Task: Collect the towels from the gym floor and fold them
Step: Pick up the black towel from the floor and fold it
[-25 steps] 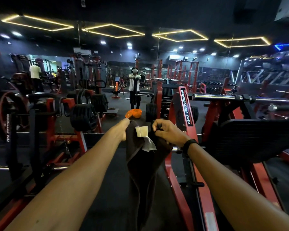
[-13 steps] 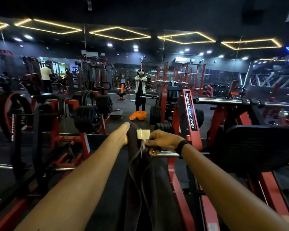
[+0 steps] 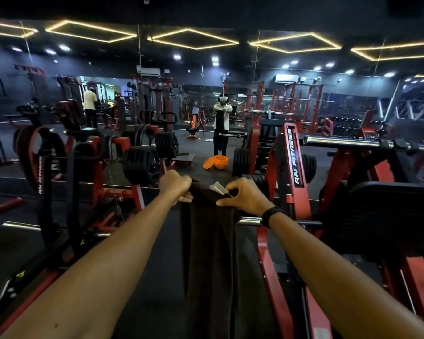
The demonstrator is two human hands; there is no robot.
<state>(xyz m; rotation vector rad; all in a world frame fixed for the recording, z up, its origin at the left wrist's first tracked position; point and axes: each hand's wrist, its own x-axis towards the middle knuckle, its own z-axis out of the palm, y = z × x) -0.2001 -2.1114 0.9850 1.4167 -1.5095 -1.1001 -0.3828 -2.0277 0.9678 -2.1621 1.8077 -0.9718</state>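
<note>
towel (image 3: 207, 241) | dark brown | hanging lengthwise, top edge held up

- The ceiling (image 3: 206, 8) is black, with hexagonal outlines of yellow strip light (image 3: 192, 39) and small white spotlights (image 3: 177, 56).
- The far wall (image 3: 255, 77) is dark and carries 2 white air-conditioning units (image 3: 148, 70), far beyond the hands.
- A mirror wall (image 3: 201, 104) runs below it, reflecting racks and machines.
- The floor (image 3: 157, 265) is dark rubber matting under both arms.
- Left of the hands stands a red and black plate-loaded machine (image 3: 103, 167) with black weight plates (image 3: 141, 165).
- Right of the hands stands a red frame lettered "RN FITNESS" (image 3: 294, 157), with a chrome bar (image 3: 348, 142) and a black padded platform (image 3: 387, 216).
- Beyond the hands an orange bowl (image 3: 219, 162) sits on the floor.
</note>
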